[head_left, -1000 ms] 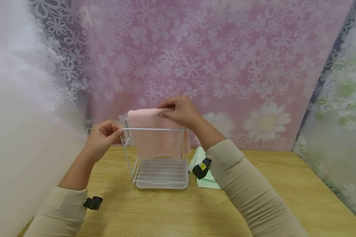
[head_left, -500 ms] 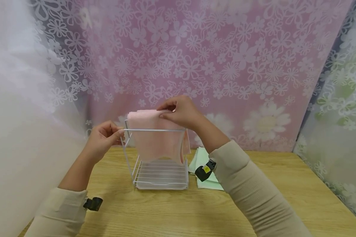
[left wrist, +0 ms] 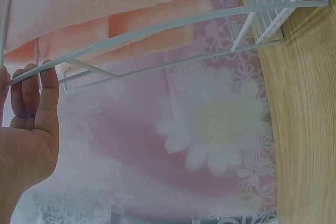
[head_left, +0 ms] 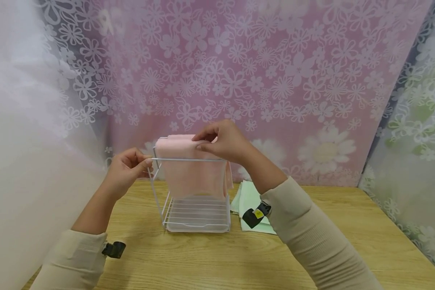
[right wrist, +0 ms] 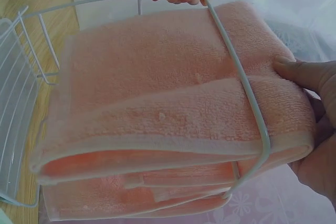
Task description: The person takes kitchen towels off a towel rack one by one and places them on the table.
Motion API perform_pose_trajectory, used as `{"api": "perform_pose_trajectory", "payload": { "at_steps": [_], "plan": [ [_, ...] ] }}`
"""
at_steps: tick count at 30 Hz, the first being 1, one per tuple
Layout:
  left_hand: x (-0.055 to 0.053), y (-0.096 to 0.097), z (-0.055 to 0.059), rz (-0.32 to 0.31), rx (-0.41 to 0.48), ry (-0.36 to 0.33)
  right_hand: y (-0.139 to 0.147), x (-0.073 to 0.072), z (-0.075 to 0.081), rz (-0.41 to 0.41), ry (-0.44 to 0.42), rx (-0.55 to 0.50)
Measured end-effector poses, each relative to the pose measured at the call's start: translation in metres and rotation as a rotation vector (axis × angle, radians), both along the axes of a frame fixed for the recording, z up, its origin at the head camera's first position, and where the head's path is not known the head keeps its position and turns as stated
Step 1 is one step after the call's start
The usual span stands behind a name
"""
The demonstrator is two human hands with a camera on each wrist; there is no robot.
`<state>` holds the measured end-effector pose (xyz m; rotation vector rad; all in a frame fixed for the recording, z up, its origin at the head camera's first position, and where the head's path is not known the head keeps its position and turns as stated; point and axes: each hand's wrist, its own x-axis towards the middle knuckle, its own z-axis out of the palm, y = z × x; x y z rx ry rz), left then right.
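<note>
A folded pink towel point(head_left: 185, 173) hangs inside a white wire rack point(head_left: 192, 160), draped so its fold stands above the top front bar. My right hand point(head_left: 228, 141) pinches the towel's top edge near its right end, thumb in front and fingers behind. In the right wrist view the layered towel point(right wrist: 157, 82) passes through the rack's top frame, with the thumb pressing its near end. My left hand point(head_left: 125, 169) grips the rack's top left corner. The left wrist view shows those fingers curled round the wire bar, the left hand point(left wrist: 31, 124) apart from the towel.
A folded light green towel point(head_left: 251, 205) lies on the wooden table point(head_left: 188, 257), right of the rack, partly behind the right wrist camera. A clear tray point(head_left: 199, 225) sits at the rack's base. A pink flowered curtain point(head_left: 275, 80) hangs behind.
My right hand has lowered slightly with the towel, whose top edge now sits a little lower. The right forearm has shifted right and down. My left hand stays on the rack corner.
</note>
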<state>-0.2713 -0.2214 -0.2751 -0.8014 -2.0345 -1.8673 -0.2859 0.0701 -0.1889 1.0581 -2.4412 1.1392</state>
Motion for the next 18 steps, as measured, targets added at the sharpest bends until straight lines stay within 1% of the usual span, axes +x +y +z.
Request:
{"api": "perform_pose_trajectory", "payload": {
  "at_steps": [6, 13, 18],
  "plan": [
    [0.0, -0.001, -0.002, -0.004, -0.003, 0.0, 0.001, 0.004, -0.005, 0.045, 0.005, -0.036],
    [-0.001, -0.001, -0.002, 0.006, -0.011, 0.004, 0.005, 0.011, -0.005, 0.051, -0.045, -0.074],
    [-0.001, 0.0, 0.0, 0.014, -0.012, 0.0, 0.007, 0.013, -0.006, 0.068, -0.047, -0.1]
  ]
}}
